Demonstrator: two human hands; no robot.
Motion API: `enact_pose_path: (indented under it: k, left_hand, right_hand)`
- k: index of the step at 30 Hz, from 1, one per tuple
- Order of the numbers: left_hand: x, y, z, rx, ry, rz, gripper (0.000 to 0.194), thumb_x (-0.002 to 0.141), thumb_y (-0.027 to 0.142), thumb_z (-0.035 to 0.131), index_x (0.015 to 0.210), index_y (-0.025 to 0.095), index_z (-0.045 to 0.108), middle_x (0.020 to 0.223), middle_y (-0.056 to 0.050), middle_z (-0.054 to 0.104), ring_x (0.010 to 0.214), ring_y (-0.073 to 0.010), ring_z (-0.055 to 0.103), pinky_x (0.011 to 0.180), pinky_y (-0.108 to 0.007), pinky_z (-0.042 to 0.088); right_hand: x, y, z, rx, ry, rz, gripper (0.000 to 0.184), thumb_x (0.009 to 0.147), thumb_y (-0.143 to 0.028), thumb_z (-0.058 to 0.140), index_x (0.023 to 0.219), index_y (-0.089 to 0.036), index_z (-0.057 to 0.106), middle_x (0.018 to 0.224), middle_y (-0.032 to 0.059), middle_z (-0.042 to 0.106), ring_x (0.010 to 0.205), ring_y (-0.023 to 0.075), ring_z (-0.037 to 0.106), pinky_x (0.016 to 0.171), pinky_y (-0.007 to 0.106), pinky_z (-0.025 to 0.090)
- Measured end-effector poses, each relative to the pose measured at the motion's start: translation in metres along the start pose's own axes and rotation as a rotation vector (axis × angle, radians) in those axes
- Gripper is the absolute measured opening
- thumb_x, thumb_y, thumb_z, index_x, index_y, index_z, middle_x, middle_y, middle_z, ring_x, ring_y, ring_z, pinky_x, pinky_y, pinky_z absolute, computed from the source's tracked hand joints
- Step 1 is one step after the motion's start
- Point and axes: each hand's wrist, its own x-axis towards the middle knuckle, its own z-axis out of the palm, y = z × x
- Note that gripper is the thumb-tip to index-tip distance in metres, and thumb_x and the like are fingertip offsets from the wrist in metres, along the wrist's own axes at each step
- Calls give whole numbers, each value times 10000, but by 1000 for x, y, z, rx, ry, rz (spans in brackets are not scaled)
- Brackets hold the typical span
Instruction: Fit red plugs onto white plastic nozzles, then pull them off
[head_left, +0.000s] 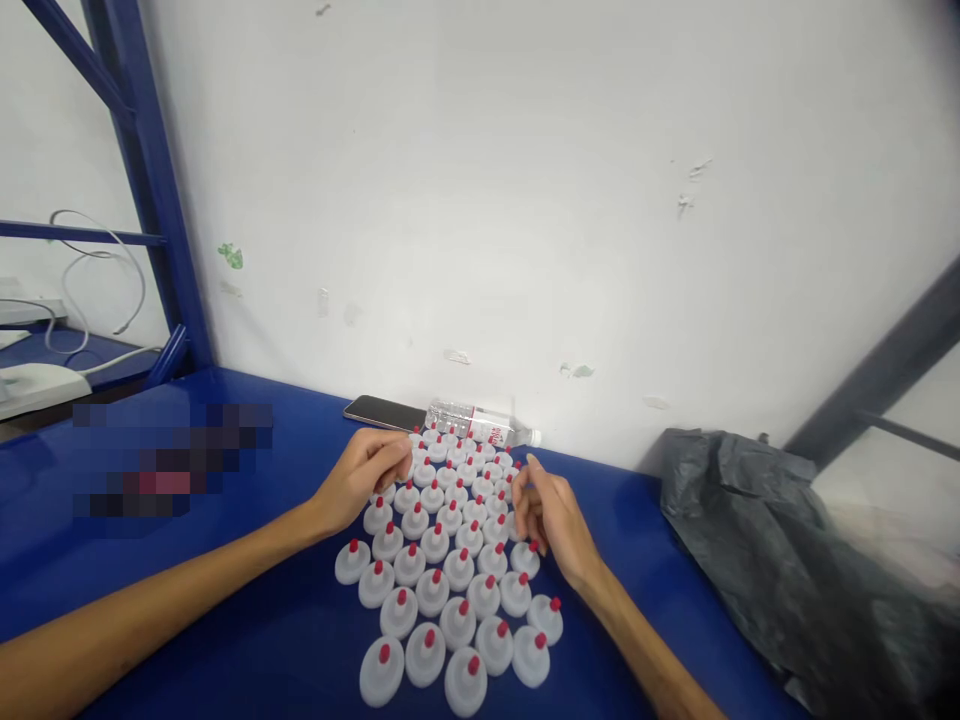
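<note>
Several white, translucent domed caps with red tips (434,543) stand upright in close rows, with the red tips up. My left hand (370,468) is at the back left of the rows, thumb and fingers pressed together. Whatever may be between its fingertips is hidden. At the right side of the rows, my right hand (551,515) hovers with fingers loosely curled and thumb apart. No object shows in it, and caps lie close beside its fingers.
A clear plastic bottle (480,422) lies on its side against the white wall, and a dark phone (386,411) lies left of it. A black plastic bag (739,540) occupies the right of the blue table (255,610). Blue metal posts (154,170) rise at the left.
</note>
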Motion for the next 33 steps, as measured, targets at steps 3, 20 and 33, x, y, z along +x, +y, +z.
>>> enact_pose_path:
  k: [3,20,33]
  left_hand:
    - [-4,6,1,121,-183,84,448,938,429,438,561,200,519,516,33,455,494,-129,392,514,-291,301]
    - [-7,2,11,569,-209,255,349,951,278,442,606,229,430,559,32,463,525,-160,386,580,-337,270]
    - [-7,-1,11,608,-227,273,357,971,294,403,618,237,410,570,23,465,534,-173,395,584,-341,281]
  right_hand:
    - [-2,-3,2,4,-29,-8,597,944,-684,350,702,-198,596,534,15,637,353,108,419,382,247,299]
    - [-3,-2,2,7,-46,-34,597,957,-668,351,717,-194,624,604,42,703,320,95,425,356,234,262]
    - [-5,-7,0,-193,-31,-184,652,999,-606,308,689,-193,705,524,21,666,561,163,627,701,284,480]
